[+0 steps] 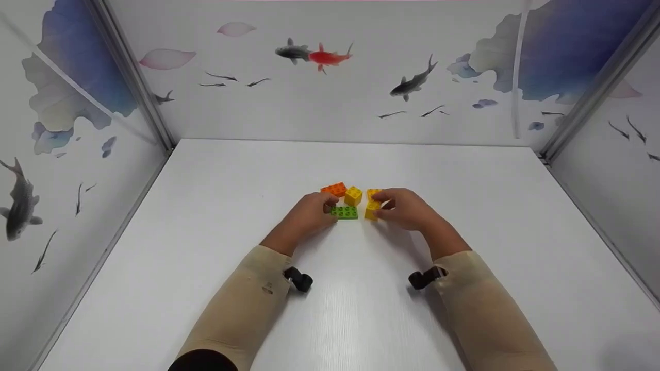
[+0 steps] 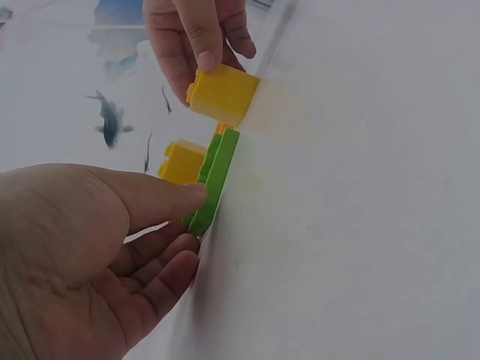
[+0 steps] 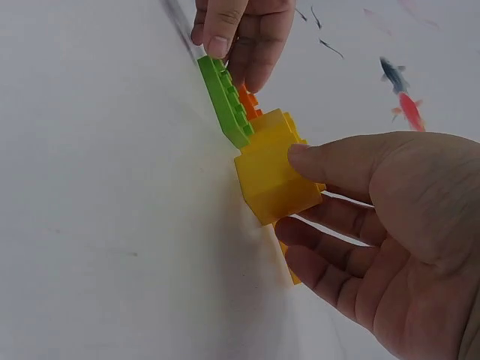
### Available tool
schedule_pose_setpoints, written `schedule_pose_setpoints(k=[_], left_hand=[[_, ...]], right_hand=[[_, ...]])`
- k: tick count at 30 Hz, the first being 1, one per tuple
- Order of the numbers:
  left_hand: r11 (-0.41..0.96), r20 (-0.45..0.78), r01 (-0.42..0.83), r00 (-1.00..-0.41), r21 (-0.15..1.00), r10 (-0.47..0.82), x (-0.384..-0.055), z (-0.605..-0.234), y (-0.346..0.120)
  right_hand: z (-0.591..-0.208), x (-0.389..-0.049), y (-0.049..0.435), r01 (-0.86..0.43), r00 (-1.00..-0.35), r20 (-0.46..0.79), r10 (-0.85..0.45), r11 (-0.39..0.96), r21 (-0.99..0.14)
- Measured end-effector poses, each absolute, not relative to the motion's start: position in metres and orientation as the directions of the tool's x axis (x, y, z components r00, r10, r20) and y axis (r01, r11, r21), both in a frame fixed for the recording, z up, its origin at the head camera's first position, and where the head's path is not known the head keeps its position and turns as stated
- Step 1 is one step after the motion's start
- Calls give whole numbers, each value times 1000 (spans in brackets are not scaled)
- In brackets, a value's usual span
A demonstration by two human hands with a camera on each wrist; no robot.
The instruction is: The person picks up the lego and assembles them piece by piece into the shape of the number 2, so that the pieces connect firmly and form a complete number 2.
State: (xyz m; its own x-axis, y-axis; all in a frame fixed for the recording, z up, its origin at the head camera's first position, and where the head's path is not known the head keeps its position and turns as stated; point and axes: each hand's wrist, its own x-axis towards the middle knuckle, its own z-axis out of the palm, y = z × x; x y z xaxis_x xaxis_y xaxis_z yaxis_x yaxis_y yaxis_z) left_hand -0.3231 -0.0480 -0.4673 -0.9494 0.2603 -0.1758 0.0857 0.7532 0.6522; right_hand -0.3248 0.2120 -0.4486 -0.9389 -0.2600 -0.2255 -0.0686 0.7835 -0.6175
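The left hand (image 1: 315, 210) pinches the left end of a flat green toy brick (image 1: 346, 213), its thumb on the near side and fingers at the far side, in the left wrist view. Studs face up on the green brick. The right hand (image 1: 407, 208) holds a taller yellow brick (image 3: 274, 176) between thumb and fingers, to the right of the green one. Just behind it lies another yellow piece (image 1: 372, 193), partly hidden by the right fingers. A yellow cube-shaped brick (image 1: 353, 196) stands between the hands, behind the green brick.
An orange brick (image 1: 335, 189) lies behind the left hand, beside the yellow cube. The white tabletop (image 1: 330, 309) is bounded by upright panels at the back (image 1: 330, 113) and sides, printed with fish and leaves. Each sleeve carries a small black wrist camera (image 1: 299, 280).
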Motion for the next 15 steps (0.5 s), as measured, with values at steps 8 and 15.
schedule_pose_setpoints(k=[8, 15], left_hand=[[746, -203, 59, -945, 663, 255, -325, -466, -47], [746, -219, 69, -935, 662, 280, -323, -465, -53]], right_hand=[[-445, -324, 213, -29, -945, -236, -227, 776, -630], [-437, -321, 201, -46, -947, -206, -245, 742, -669]])
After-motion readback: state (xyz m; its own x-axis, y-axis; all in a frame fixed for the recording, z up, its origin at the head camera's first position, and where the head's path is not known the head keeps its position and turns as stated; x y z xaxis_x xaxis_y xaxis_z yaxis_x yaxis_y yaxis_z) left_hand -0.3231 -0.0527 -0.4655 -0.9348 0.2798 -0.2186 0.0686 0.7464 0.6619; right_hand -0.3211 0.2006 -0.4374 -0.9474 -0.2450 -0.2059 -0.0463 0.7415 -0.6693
